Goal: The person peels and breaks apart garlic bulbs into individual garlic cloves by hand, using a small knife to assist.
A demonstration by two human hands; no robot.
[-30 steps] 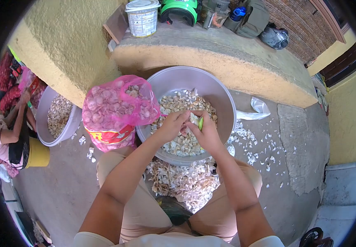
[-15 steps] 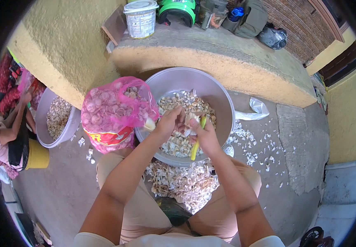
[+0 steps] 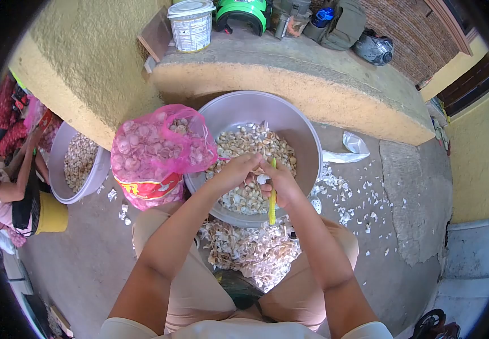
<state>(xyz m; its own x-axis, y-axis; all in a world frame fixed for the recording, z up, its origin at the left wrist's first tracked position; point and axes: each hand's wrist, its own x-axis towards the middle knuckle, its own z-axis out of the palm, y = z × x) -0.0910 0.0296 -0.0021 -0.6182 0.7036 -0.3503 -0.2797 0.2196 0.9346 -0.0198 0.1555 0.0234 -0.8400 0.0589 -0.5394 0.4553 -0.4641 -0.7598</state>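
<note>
Over a large grey basin (image 3: 305,121), both my hands meet with fingers curled together. My left hand (image 3: 243,169) is closed around garlic (image 3: 263,178), of which only a pale bit shows between the fingers. My right hand (image 3: 281,182) grips a slim yellow-green tool (image 3: 272,212), one end pointing down toward me; its working tip is hidden. The right fingertips touch the garlic too. Loose garlic cloves (image 3: 250,198) cover the basin's bottom. At the basin's left leans a pink mesh sack (image 3: 145,144) full of garlic bulbs.
A heap of garlic skins (image 3: 250,248) lies between my legs, with more scraps on the floor at right. Another person (image 3: 12,186) sits at far left beside a second tub (image 3: 102,175) of cloves. Behind the basin, a concrete ledge (image 3: 289,85) holds a bucket (image 3: 191,28) and helmet.
My hands have come together, and the whitish piece between them is now mostly covered. The yellow-green tool has turned more upright. A pale blurred piece near my left wrist is gone.
</note>
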